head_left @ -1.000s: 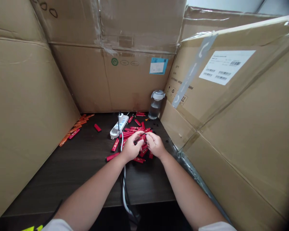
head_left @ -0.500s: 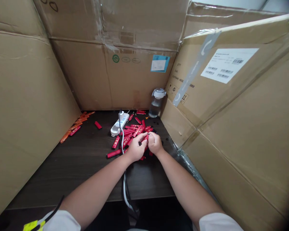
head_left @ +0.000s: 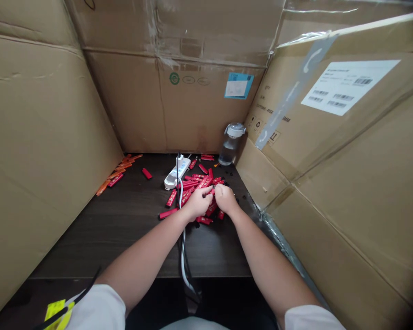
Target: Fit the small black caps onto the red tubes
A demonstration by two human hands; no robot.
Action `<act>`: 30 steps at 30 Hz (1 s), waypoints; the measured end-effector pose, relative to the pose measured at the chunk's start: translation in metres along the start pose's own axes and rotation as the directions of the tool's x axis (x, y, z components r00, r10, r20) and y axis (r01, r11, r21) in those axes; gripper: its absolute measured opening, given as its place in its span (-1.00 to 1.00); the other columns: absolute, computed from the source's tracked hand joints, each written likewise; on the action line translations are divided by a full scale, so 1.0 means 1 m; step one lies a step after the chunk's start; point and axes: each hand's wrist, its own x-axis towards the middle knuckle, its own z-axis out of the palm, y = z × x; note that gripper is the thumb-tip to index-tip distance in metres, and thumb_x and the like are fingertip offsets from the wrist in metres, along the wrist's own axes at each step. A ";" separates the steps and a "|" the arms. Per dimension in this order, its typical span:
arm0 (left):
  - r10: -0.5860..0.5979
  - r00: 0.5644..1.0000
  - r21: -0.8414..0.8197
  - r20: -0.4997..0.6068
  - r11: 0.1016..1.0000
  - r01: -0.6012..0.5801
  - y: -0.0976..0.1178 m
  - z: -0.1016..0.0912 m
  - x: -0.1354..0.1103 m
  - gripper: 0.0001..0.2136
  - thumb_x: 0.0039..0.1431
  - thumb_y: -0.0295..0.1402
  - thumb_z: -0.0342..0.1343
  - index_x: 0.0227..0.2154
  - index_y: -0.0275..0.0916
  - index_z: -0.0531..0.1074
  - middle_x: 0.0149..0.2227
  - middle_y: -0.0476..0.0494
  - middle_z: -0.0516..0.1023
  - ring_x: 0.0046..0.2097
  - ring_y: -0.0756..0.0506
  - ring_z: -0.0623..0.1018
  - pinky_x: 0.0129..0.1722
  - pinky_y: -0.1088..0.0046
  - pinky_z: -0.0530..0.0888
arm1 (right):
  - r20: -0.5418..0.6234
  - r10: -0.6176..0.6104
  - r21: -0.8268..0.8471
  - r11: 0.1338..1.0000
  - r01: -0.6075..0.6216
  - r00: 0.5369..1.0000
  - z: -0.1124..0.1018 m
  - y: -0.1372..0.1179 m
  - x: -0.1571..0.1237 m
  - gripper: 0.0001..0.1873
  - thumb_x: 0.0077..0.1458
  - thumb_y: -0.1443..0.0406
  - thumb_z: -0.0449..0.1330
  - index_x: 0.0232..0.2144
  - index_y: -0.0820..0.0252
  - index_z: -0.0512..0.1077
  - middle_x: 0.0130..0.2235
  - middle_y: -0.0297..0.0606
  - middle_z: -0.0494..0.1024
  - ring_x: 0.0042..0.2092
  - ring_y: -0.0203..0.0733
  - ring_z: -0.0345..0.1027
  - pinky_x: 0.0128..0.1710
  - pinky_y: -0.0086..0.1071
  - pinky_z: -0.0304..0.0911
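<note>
My left hand (head_left: pixel 197 205) and my right hand (head_left: pixel 225 199) meet over a pile of small red sticks (head_left: pixel 189 187) on the dark table (head_left: pixel 124 229). Both hands are closed, fingertips pinching one red stick (head_left: pixel 209 193) between them. More red sticks lie under and around the hands. A white cable (head_left: pixel 182 238) runs beneath my left wrist.
A white power strip (head_left: pixel 176 172) lies behind the pile. A clear water bottle (head_left: pixel 231 144) stands in the back right corner. Orange and red sticks (head_left: pixel 119 173) lie along the left cardboard wall, with a lone red piece (head_left: pixel 147 173) nearby. Cardboard boxes (head_left: pixel 347 151) wall in the table.
The hands stay together on the stick and have drawn slightly closer over the pile. The camera has tilted down a little.
</note>
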 end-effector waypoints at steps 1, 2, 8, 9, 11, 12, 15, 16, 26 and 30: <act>-0.059 0.998 -0.014 0.034 0.998 0.059 0.002 0.000 0.000 -0.54 0.12 -0.33 0.09 0.12 -0.23 0.28 -0.60 0.05 0.39 -0.66 0.09 0.32 -0.65 0.57 0.33 | -0.001 0.018 -0.005 1.000 -0.018 1.000 0.000 0.000 0.001 -0.70 0.04 0.29 -0.13 -0.70 0.15 0.12 -0.63 -0.36 0.27 -0.52 -0.30 0.11 -0.48 -0.43 -0.04; -0.094 0.994 -0.020 0.059 0.995 0.095 0.004 0.000 0.000 -0.53 0.13 -0.33 0.08 0.13 -0.23 0.26 -0.62 0.08 0.34 -0.69 0.13 0.25 -0.71 0.61 0.24 | -0.001 0.042 -0.005 0.999 -0.042 0.999 0.000 0.000 0.003 -0.69 0.04 0.27 -0.11 -0.70 0.15 0.14 -0.63 -0.35 0.28 -0.52 -0.30 0.12 -0.49 -0.43 -0.04; -0.086 0.996 -0.082 -0.019 0.993 0.084 0.006 0.003 0.000 -0.61 0.13 -0.35 0.06 0.03 -0.28 0.27 -0.52 0.02 0.43 -0.70 0.13 0.28 -0.76 0.65 0.12 | -0.064 0.149 0.033 0.988 -0.148 0.987 -0.005 0.003 0.005 -0.65 0.08 0.18 -0.02 -0.62 0.21 0.35 -0.57 -0.29 0.42 -0.48 -0.27 0.25 -0.46 -0.45 0.05; -0.062 0.997 -0.094 -0.038 0.994 0.059 0.006 0.003 0.000 -0.63 0.12 -0.35 0.06 0.01 -0.28 0.27 -0.47 -0.02 0.47 -0.68 0.12 0.33 -0.76 0.65 0.12 | -0.080 0.140 0.069 0.988 -0.134 0.987 -0.007 0.003 0.003 -0.67 0.08 0.18 -0.01 -0.58 0.22 0.38 -0.55 -0.28 0.44 -0.46 -0.26 0.28 -0.45 -0.45 0.08; -0.013 0.996 -0.130 -0.086 0.992 0.002 0.005 0.003 -0.001 -0.69 0.11 -0.35 0.06 -0.07 -0.27 0.27 -0.38 -0.08 0.50 -0.61 0.08 0.42 -0.73 0.64 0.15 | -0.094 0.107 0.182 0.979 -0.089 0.990 -0.008 0.000 0.000 -0.71 0.07 0.18 0.02 -0.50 0.23 0.41 -0.52 -0.29 0.46 -0.46 -0.26 0.30 -0.44 -0.45 0.12; 0.010 0.994 -0.149 -0.111 0.988 -0.027 0.004 0.002 -0.001 -0.72 0.10 -0.34 0.07 -0.12 -0.27 0.28 -0.36 -0.09 0.50 -0.57 0.06 0.45 -0.71 0.64 0.19 | -0.089 0.086 0.255 0.965 -0.060 0.992 -0.009 -0.002 -0.003 -0.73 0.07 0.18 0.04 -0.47 0.24 0.42 -0.51 -0.29 0.47 -0.47 -0.27 0.31 -0.44 -0.45 0.14; 0.116 0.976 -0.155 -0.186 0.977 -0.145 0.002 -0.002 -0.001 -0.78 0.05 -0.31 0.12 -0.25 -0.28 0.32 -0.38 -0.06 0.48 -0.48 0.05 0.48 -0.58 0.60 0.33 | -0.050 -0.001 0.440 0.898 0.023 0.999 -0.007 -0.009 -0.009 -0.76 0.05 0.17 0.10 -0.44 0.23 0.41 -0.52 -0.31 0.44 -0.51 -0.29 0.27 -0.48 -0.46 0.16; 0.160 0.966 -0.132 -0.201 0.973 -0.189 0.001 -0.003 0.000 -0.78 0.04 -0.29 0.14 -0.28 -0.28 0.34 -0.40 -0.04 0.47 -0.47 0.05 0.47 -0.53 0.58 0.36 | -0.048 -0.024 0.468 0.883 0.044 0.999 -0.006 -0.010 -0.011 -0.77 0.04 0.17 0.11 -0.44 0.23 0.40 -0.54 -0.33 0.41 -0.53 -0.31 0.24 -0.51 -0.46 0.14; 0.444 0.883 0.139 -0.151 0.894 -0.426 -0.001 -0.010 0.002 -0.83 0.09 -0.27 0.11 -0.30 -0.26 0.41 -0.33 -0.08 0.49 -0.28 -0.02 0.47 -0.22 0.45 0.40 | -0.233 -0.100 0.373 0.910 0.184 0.967 -0.011 -0.026 -0.021 -0.85 0.01 0.22 0.17 -0.41 0.20 0.39 -0.68 -0.52 0.08 -0.63 -0.40 -0.07 -0.58 -0.46 -0.01; 0.508 0.850 0.221 -0.138 0.852 -0.474 0.000 -0.012 -0.001 -0.85 0.10 -0.30 0.11 -0.31 -0.25 0.42 -0.30 -0.09 0.51 -0.22 -0.05 0.48 -0.17 0.42 0.39 | -0.177 -0.045 0.468 0.875 0.124 0.983 -0.011 -0.029 -0.023 -0.84 0.00 0.22 0.17 -0.42 0.21 0.38 -0.66 -0.51 0.10 -0.63 -0.42 -0.07 -0.60 -0.47 -0.03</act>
